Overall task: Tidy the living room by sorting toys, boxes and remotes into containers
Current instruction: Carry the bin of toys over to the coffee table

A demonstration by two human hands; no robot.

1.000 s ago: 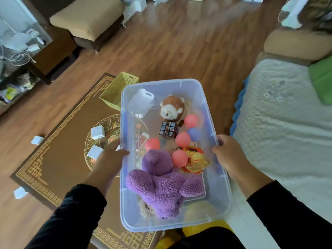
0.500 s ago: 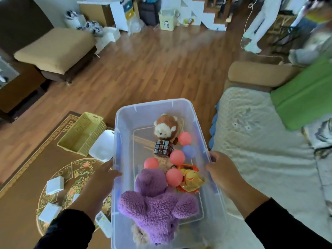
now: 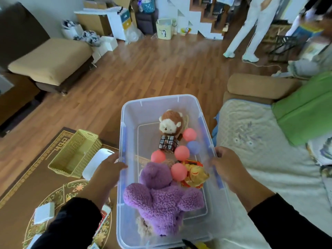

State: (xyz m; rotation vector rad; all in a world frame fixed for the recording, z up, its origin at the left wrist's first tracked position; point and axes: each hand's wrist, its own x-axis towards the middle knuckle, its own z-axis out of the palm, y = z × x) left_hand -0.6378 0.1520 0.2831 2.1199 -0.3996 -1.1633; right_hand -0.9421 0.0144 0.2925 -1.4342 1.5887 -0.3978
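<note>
A: Head camera looking down, and both hands are on one clear plastic bin (image 3: 158, 105). The left hand (image 3: 106, 174) grips the left rim, thumb hooked over the edge; the right hand (image 3: 229, 168) grips the right rim, fingers curled round it. Both sleeves are black.

B: Count what's inside for me.

A: Four pink balls (image 3: 181, 152) and one purple ball (image 3: 194, 147), clustered mid-bin. One puzzle cube (image 3: 168, 145) touching the brown and white plush (image 3: 170, 123) at the far end. One big purple plush (image 3: 161, 198) fills the near half, with something tan and fuzzy under it that I can't identify. One red and gold figure (image 3: 195, 174) sits against the right wall.

B: And where is the bin?

A: Held up off the floor, between the brown rug (image 3: 27, 177) on the left and a sofa with a pale cover (image 3: 260, 150) on the right.

B: Left on the rug?

A: One yellow basket (image 3: 75, 152), tilted, with one white container (image 3: 97, 163) just beside it. One white box (image 3: 44, 212) nearer us, and a remote (image 3: 104, 215) partly hidden by the left sleeve.

B: Any writing?

A: None I can read. A pale bag (image 3: 163, 29) by the stairs has a penguin picture; its lettering is too small
</note>
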